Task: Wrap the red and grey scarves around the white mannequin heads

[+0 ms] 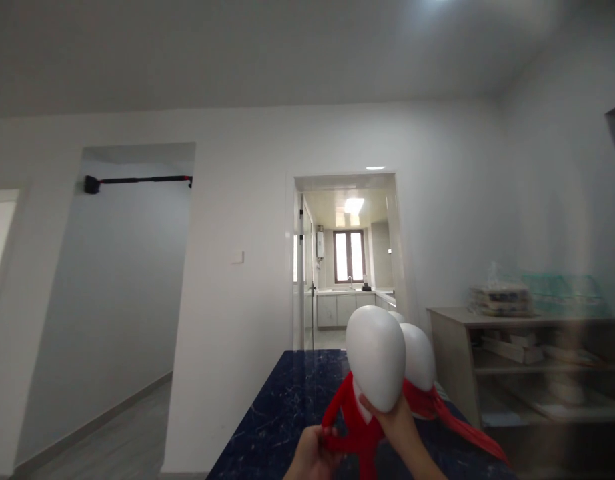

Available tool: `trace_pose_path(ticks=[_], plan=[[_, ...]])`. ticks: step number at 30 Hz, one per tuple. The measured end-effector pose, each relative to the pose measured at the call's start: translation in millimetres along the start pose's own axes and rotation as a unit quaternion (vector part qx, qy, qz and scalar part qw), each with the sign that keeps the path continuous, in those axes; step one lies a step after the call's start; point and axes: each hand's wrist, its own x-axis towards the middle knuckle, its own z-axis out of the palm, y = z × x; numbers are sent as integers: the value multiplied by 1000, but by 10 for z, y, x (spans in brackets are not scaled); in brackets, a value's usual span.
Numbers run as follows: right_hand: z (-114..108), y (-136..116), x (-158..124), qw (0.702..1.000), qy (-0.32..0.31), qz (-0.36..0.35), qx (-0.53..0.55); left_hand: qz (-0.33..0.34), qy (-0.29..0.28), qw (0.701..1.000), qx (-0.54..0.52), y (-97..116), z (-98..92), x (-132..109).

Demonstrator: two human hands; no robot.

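Note:
A smooth white mannequin head [375, 357] stands upright close in front of me, with a red scarf [356, 420] draped around its neck. My left hand [315, 453] is closed on a looped part of the scarf, low on the left side. Just beneath the rounded head, my right hand [391, 420] is wrapped around the neck area; some of its fingers are hidden. Behind and to the right is a second white head [418, 357] with red cloth [470, 427] around its base, trailing off to the right.
A dark blue marbled table [277, 407] extends away from me. Part of another white head shows behind the first two. At right, a wooden shelf unit [450, 353] holds packages [502, 299] and green baskets [562, 293]. Beyond the table, a doorway opens to a kitchen.

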Motion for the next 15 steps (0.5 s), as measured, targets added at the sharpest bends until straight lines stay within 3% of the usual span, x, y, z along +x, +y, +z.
trace_pose_path(ticks=[4, 6, 8, 11, 15], plan=[[-34, 8, -23, 999, 3, -16, -29, -7, -78, 990, 119, -20, 37, -88], [16, -21, -73, 999, 5, -32, -33, 58, -134, 971, 191, -174, 138, -117], [82, -66, -145, 998, 7, -50, -35, 136, -171, 956, 193, -346, 260, -148], [139, -111, -249, 996, 13, -71, -48, 182, -141, 953, 195, -489, 366, -190], [78, -72, -282, 997, 21, -71, -35, 191, -80, 937, 280, -477, 281, -128]])
